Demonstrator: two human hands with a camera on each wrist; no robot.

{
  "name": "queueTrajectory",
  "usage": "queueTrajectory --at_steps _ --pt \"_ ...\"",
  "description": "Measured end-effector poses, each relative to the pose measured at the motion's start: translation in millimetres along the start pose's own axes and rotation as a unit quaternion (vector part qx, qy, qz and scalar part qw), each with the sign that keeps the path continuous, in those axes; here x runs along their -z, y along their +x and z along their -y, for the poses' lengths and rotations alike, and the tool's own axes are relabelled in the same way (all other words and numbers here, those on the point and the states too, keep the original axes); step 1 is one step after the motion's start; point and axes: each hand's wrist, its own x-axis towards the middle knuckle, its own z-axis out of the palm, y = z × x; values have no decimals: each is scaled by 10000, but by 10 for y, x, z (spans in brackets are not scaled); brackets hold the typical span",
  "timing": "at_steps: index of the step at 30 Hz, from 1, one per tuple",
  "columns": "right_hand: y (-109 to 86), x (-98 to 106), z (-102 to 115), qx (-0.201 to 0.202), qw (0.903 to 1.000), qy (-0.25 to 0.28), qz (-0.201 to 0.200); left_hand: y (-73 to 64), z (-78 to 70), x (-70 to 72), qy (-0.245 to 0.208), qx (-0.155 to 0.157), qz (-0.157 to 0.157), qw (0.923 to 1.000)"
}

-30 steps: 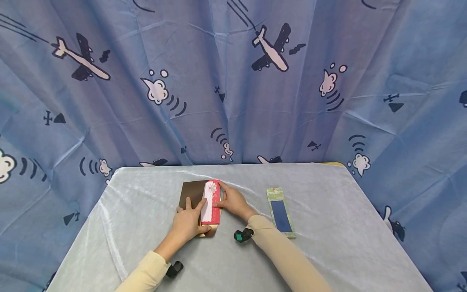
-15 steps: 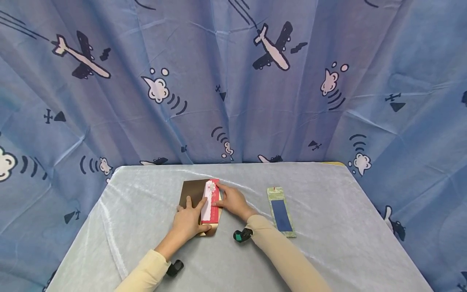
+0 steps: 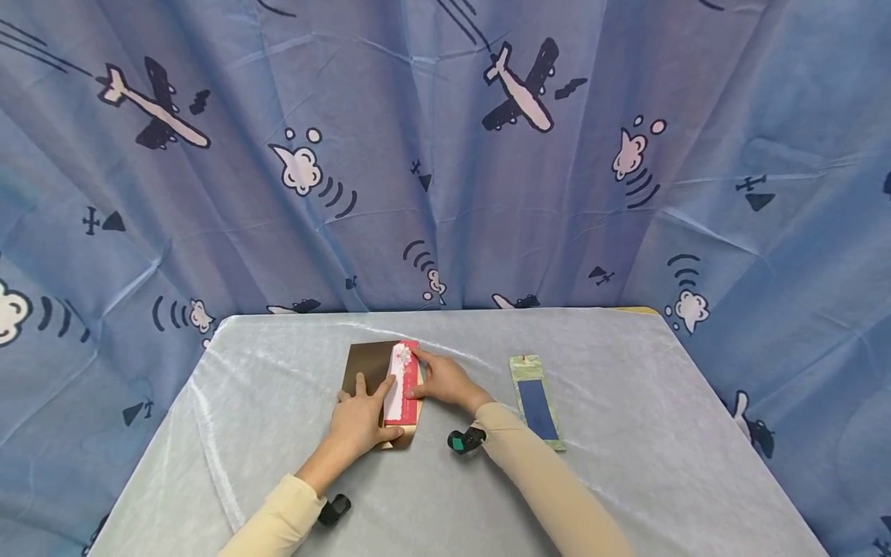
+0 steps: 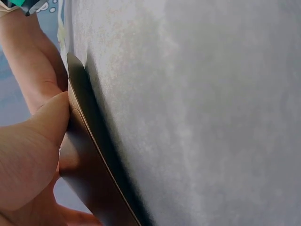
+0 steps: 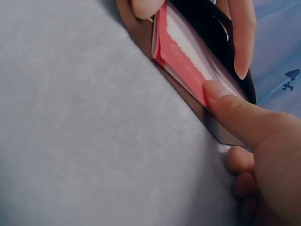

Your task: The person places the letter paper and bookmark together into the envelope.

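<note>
The right hand (image 3: 445, 381) is shifting only slightly.
Its thumb (image 5: 230, 108) is touching the red card (image 3: 400, 391) atop the brown folder (image 3: 367, 360) (pinching or not, I can't tell); the left hand (image 3: 353, 422), fingers spread, is pressing, seemingly steadying things.

No lettering can be read; the tiny print on the red-and-white floral paper card (image 3: 400, 391) is illegible

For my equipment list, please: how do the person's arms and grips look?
Worn are long beige fabric sleeves and a small rounded black device on each side, perhaps plastic; the right one has a green patch. The left grip and right grip wear no gloves.
</note>
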Motion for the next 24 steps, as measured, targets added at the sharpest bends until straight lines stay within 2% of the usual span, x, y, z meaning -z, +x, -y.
queueTrajectory --at_steps 5,11,24 --pt "-12 16 3 31 9997 164 156 -4 3 -8 -57 -15 -15 10000" --pt "-32 13 3 -5 9998 166 -67 9 0 -6 -86 -30 -100 9999" --pt "-51 -13 19 -99 9999 -40 -65 -11 -11 21 -191 40 7 9998"
